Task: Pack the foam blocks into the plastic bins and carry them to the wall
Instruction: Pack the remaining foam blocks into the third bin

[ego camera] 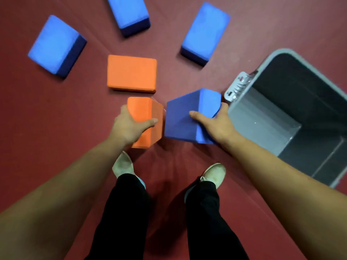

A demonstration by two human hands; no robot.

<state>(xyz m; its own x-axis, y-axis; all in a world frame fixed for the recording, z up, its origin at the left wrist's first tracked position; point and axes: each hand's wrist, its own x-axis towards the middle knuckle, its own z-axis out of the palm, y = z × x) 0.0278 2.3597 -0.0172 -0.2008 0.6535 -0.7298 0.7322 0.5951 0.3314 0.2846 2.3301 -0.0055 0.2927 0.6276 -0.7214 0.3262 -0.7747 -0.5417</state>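
We judge the packing barely begun: no block shows inside the bin, and nothing has gone to the wall, which is out of sight.

Four blocks lie loose on the red floor [47,113]. These are the far-left blue block [54,45], the top blue block [128,13] cut by the upper edge of the view, the flat orange block [131,73] in the middle, and the right blue block [205,32] further over.

Two more are in hand. Our left hand [127,127] grips the held orange block [145,117], thumb across its near face and the fingers wrapped round its far left side. Just beside it, our right hand [216,125] grips the held blue block [185,119], tilted on an edge. The thumb lies on top and the fingers are curled round the right end. Both blocks look lifted or nearly so, though we cannot tell whether their lower corners touch the floor.

The grey bin [262,113] stands at the right, touching or almost touching the right hand. It is open-topped, and what we see of its bottom is bare. We reckon six blocks are left to pack, then the carry.

Little stands in the way. Our pale shoes [215,174] are planted just below the held blocks, and a white latch [237,88] juts from the bin's near rim, close to the blue block's path in.
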